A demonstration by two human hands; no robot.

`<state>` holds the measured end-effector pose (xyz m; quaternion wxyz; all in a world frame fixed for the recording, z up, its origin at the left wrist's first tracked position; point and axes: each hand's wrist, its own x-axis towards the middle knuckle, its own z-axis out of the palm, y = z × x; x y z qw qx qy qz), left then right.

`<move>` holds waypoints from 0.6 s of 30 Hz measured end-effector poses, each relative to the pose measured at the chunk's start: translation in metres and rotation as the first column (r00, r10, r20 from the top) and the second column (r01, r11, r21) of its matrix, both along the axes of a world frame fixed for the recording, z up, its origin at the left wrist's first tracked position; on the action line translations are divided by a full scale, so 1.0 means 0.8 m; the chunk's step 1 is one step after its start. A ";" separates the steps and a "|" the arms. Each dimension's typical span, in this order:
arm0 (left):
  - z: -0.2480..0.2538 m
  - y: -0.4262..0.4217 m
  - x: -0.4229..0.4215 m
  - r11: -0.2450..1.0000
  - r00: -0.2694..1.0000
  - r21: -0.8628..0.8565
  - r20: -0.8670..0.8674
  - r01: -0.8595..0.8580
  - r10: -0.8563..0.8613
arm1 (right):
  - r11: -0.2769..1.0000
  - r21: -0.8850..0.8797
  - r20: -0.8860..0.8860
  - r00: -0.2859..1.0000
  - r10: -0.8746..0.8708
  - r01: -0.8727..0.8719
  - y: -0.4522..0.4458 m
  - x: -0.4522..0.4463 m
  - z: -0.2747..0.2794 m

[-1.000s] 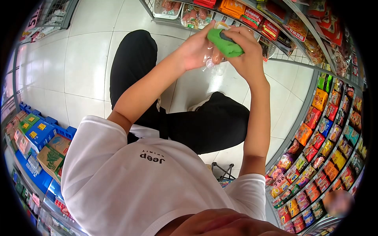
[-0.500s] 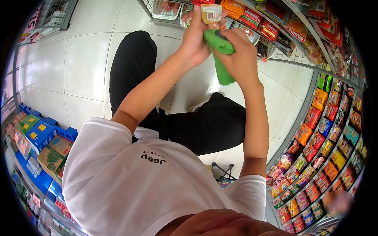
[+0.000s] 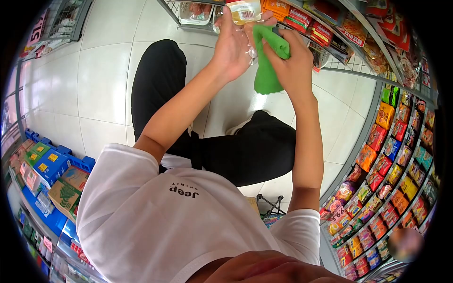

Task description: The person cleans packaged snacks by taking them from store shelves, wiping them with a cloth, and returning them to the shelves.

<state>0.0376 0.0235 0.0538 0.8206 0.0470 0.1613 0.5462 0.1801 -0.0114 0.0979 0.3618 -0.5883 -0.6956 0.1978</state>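
Note:
My left hand [image 3: 234,51] is closed around a clear plastic package [image 3: 245,12] with a yellowish content and a barcode label facing up. Its transparent wrapping trails down along the palm. A folded green cloth [image 3: 269,66] hangs from my right hand [image 3: 293,61], whose fingers and thumb pinch it. The cloth is right beside the left palm and the package's lower end; whether it touches them I cannot tell. Something dark shows behind the cloth near the right fingers, too hidden to name.
Ahead is a wire shelf with red and orange packets [image 3: 298,20] and white baskets [image 3: 195,13]. Rows of colourful snack packets [image 3: 377,179] fill a shelf on the right. Cartons [image 3: 68,188] stand at left. A folding stool's legs [image 3: 270,203] show below my bent knees.
The package has tilted and shifted slightly left in my left hand. My right hand has moved a little right with the green cloth, which now hangs more spread out.

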 end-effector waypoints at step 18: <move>0.005 -0.039 -0.002 0.970 0.896 -0.071 -0.372 0.232 -0.242 | 0.979 0.187 0.032 0.995 -0.091 0.084 0.009 0.015 -0.010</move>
